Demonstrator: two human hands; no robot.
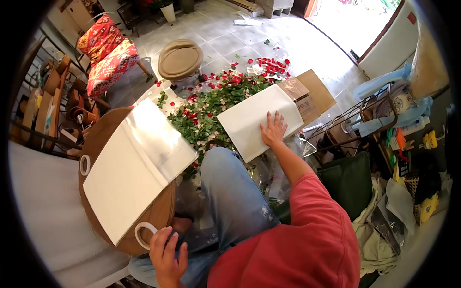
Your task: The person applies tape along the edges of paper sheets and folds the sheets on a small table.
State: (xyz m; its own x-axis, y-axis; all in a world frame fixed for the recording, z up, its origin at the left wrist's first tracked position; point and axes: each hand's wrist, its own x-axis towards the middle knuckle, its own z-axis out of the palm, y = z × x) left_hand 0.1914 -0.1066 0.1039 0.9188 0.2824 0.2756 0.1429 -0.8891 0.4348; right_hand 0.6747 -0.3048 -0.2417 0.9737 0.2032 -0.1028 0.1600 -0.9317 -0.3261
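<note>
My right hand (pixel 274 130) lies flat, fingers spread, on a white rectangular sheet or board (pixel 254 122). Under and beyond that sheet is a brown cardboard box (pixel 317 96) with an open flap. At the lower left, my left hand (pixel 166 259) is raised with loosely bent fingers apart and nothing visible in them. Close to its fingertips, a white tape roll (pixel 139 236) rests at the edge of a round wooden table (pixel 103 132). Across this table lies a large white board (pixel 125 182), with a glossy, reflective part at its far end.
Green leaves with red and pale petals (pixel 211 108) cover the floor ahead. A brown round stool (pixel 180 59) and a chair with red patterned cloth (pixel 113 60) stand beyond. Another tape roll (pixel 85 164) sits at the table's left. A cluttered metal rack (pixel 357 115) borders the right.
</note>
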